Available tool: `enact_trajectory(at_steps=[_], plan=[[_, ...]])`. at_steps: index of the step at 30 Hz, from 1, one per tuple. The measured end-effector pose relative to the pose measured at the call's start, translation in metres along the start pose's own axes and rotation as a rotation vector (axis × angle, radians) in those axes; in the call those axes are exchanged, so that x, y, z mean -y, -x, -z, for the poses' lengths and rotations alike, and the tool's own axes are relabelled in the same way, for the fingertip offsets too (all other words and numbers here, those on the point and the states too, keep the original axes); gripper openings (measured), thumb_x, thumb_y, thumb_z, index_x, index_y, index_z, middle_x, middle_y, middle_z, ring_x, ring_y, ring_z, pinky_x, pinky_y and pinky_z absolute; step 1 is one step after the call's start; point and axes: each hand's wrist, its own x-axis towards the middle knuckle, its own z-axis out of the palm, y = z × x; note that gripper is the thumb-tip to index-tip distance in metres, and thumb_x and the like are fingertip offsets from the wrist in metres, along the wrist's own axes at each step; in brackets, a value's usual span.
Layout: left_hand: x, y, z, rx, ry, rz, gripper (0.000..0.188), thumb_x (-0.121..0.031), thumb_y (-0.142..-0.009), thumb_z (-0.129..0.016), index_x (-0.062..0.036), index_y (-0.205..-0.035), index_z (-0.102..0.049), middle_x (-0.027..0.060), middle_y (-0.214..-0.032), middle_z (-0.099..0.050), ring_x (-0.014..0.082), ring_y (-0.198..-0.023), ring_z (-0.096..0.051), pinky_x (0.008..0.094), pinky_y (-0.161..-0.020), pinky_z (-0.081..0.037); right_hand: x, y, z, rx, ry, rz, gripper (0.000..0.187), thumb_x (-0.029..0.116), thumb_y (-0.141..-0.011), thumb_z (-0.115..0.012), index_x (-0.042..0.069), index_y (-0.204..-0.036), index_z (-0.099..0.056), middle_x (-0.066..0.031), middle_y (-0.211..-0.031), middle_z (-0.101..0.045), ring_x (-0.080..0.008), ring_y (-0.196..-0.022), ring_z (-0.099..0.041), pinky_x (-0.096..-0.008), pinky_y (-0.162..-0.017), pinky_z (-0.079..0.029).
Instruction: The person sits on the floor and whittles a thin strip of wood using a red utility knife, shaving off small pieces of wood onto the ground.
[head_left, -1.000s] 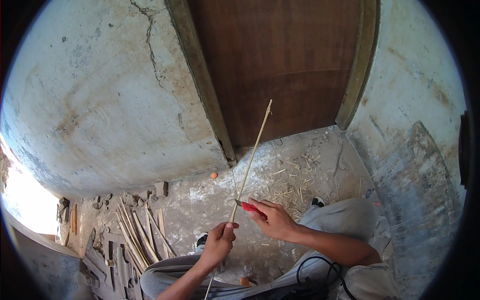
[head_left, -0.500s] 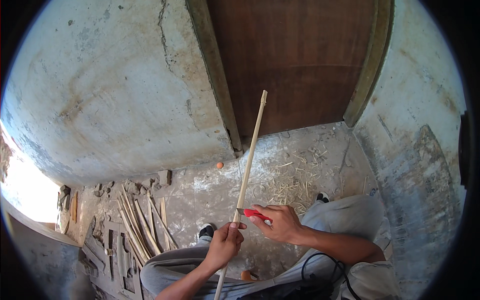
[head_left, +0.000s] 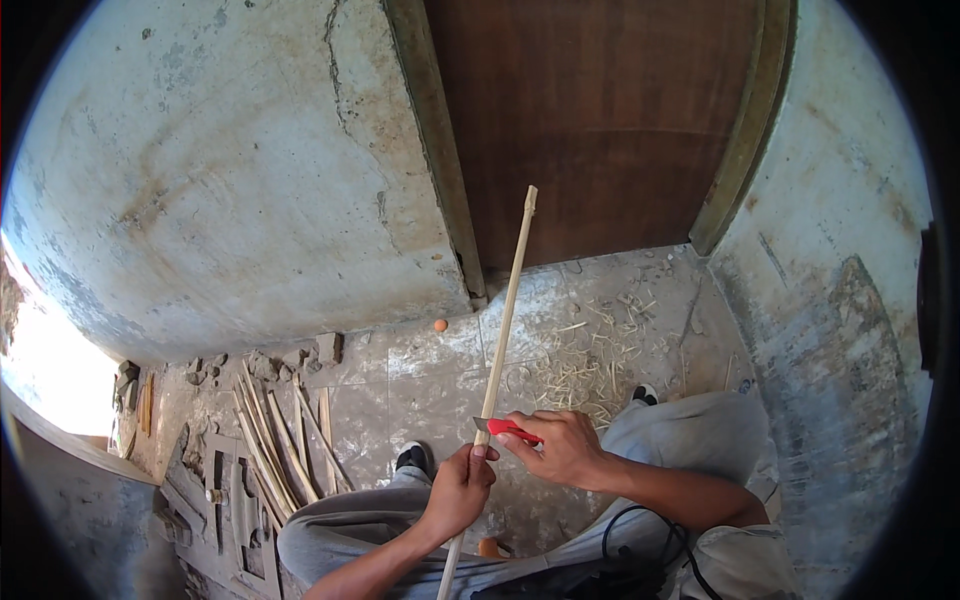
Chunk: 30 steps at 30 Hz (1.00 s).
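Observation:
A long, pale bamboo strip (head_left: pixel 507 329) slants up from my lap, its far tip in front of the brown door. My left hand (head_left: pixel 462 490) is wrapped round its lower part, between my knees. Just above that grip, the blade of a red utility knife (head_left: pixel 512 431) lies against the strip. My right hand (head_left: pixel 563 449) is closed round the knife's handle, thumb and fingers pressed on it. The strip's lower end runs down past my left wrist to the bottom of the picture.
Curled shavings (head_left: pixel 590 375) litter the floor ahead to the right. Several bamboo strips (head_left: pixel 268 440) lie on the left beside a grey slotted frame (head_left: pixel 235 500). Stone rubble (head_left: pixel 328 348) and a small orange ball (head_left: pixel 440 325) sit near the wall. The door (head_left: pixel 590 130) stands ahead.
My left hand has shifted slightly to the right and the strip has tilted a little with it. The knife blade remains at the strip, close above my left hand.

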Motion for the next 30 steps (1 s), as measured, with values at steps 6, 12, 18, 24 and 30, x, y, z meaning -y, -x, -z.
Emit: enact_trajectory(at_steps=[6,12,18,24,30], plan=[[-0.001,0.001,-0.004,-0.054,-0.140,-0.097,0.039,-0.030,-0.108,-0.037,0.0029,-0.098,-0.055,-0.0005,-0.063,-0.048,0.0064,-0.056,-0.043,0.0268,-0.051,-0.038,-0.002,0.002,-0.003,0.000,0.021,-0.036,0.029,0.032,-0.088,-0.068,0.005,-0.100,-0.069,-0.0110,-0.065,-0.064,-0.0304,-0.055,-0.064,-0.0408,-0.048,-0.047],[-0.005,0.003,-0.006,-0.109,-0.327,-0.106,0.031,-0.022,-0.106,-0.038,0.0032,-0.097,-0.056,0.0081,-0.061,-0.054,0.0162,-0.053,-0.053,0.0340,-0.052,-0.042,-0.001,0.003,-0.004,0.019,0.020,-0.074,0.029,0.032,-0.089,-0.068,0.005,-0.101,-0.069,-0.0116,-0.065,-0.065,-0.0315,-0.055,-0.064,-0.0417,-0.048,-0.047],[-0.012,0.003,-0.008,-0.117,-0.350,-0.109,0.028,-0.018,-0.104,-0.040,0.0031,-0.097,-0.056,0.0111,-0.062,-0.056,0.0211,-0.053,-0.056,0.0371,-0.052,-0.043,-0.001,0.000,-0.001,-0.002,0.064,-0.079,0.030,0.032,-0.089,-0.068,0.005,-0.101,-0.069,-0.0124,-0.067,-0.066,-0.0315,-0.056,-0.065,-0.0422,-0.049,-0.049],[-0.015,0.010,-0.011,-0.090,-0.354,-0.056,0.024,-0.015,-0.102,-0.043,0.0039,-0.097,-0.056,0.0189,-0.063,-0.060,0.0384,-0.059,-0.063,0.0454,-0.056,-0.046,-0.023,-0.010,-0.002,-0.076,0.052,-0.036,0.030,0.031,-0.088,-0.069,0.004,-0.100,-0.070,-0.0137,-0.068,-0.067,-0.0316,-0.059,-0.067,-0.0416,-0.049,-0.050],[-0.022,0.010,-0.006,-0.093,-0.358,-0.106,0.024,-0.016,-0.103,-0.043,0.0040,-0.097,-0.056,0.0177,-0.062,-0.059,0.0360,-0.056,-0.062,0.0441,-0.055,-0.046,-0.015,-0.012,0.001,-0.123,0.094,-0.026,0.030,0.031,-0.088,-0.069,0.003,-0.099,-0.071,-0.0144,-0.068,-0.067,-0.0319,-0.057,-0.066,-0.0395,-0.050,-0.050]])
